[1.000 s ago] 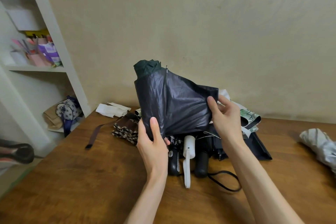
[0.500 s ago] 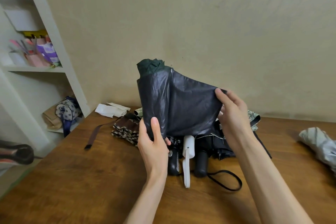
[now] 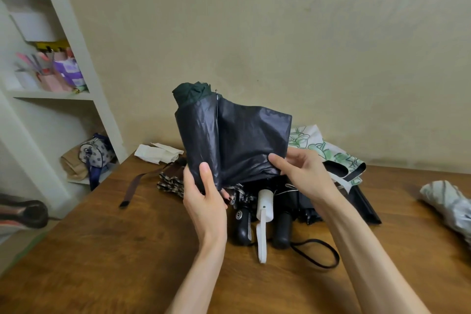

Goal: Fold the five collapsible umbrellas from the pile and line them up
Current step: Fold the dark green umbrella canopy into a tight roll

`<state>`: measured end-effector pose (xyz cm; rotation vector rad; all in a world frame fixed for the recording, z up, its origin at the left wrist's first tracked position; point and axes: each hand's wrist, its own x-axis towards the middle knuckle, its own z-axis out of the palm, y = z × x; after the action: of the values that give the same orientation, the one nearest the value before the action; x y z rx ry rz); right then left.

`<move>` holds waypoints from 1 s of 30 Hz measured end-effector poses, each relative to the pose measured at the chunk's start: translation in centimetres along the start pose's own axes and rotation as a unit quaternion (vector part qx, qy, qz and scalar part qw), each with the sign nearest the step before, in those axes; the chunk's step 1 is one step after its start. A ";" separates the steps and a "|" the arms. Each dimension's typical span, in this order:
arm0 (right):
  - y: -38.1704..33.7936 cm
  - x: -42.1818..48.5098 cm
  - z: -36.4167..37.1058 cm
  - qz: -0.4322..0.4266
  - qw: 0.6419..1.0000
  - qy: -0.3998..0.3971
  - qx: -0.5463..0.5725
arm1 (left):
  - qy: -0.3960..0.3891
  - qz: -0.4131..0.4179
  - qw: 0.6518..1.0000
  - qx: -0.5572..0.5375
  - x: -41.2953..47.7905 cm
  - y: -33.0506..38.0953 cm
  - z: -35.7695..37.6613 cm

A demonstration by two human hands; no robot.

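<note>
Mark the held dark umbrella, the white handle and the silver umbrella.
dark umbrella [image 3: 244, 140]: head view, middle of its canopy fabric.
white handle [image 3: 265, 205]: head view, its upper grip.
silver umbrella [image 3: 448, 201]: head view, its bundled canopy.

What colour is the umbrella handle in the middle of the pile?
White handle, between two black ones, seen in the head view.

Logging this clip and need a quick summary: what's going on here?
A person holds a dark umbrella upright above the wooden table. The left hand grips its lower end, while the right hand pinches the loose canopy fabric near its lower edge; the canopy is not yet wrapped tight. Behind it, the pile of other umbrellas lies with handles toward the person, and a silvery umbrella lies apart on the right.
</note>
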<state>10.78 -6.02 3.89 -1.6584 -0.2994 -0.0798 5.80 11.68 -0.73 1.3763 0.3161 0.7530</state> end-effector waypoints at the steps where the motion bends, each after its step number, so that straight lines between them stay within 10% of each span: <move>1: -0.2 -0.1 0.2 -0.003 1.000 0.002 0.022 | -0.003 0.007 1.000 0.010 -0.1 0.1 0.0; 14: -1.8 -0.4 3.0 -0.017 0.983 -0.019 0.180 | -0.193 0.065 0.978 0.043 -0.3 -0.5 0.1; 20: -2.9 -0.9 3.6 0.007 0.983 -0.152 0.106 | -0.173 0.061 0.982 0.052 -1.1 -1.4 0.7; 30: -1.8 -0.2 3.0 -0.018 0.992 0.125 0.011 | -0.165 0.001 0.986 -0.023 -2.0 -0.2 0.9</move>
<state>9.81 -2.93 5.25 -1.6015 -0.1396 -0.3070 5.00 9.69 -1.15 1.4301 0.0365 0.5192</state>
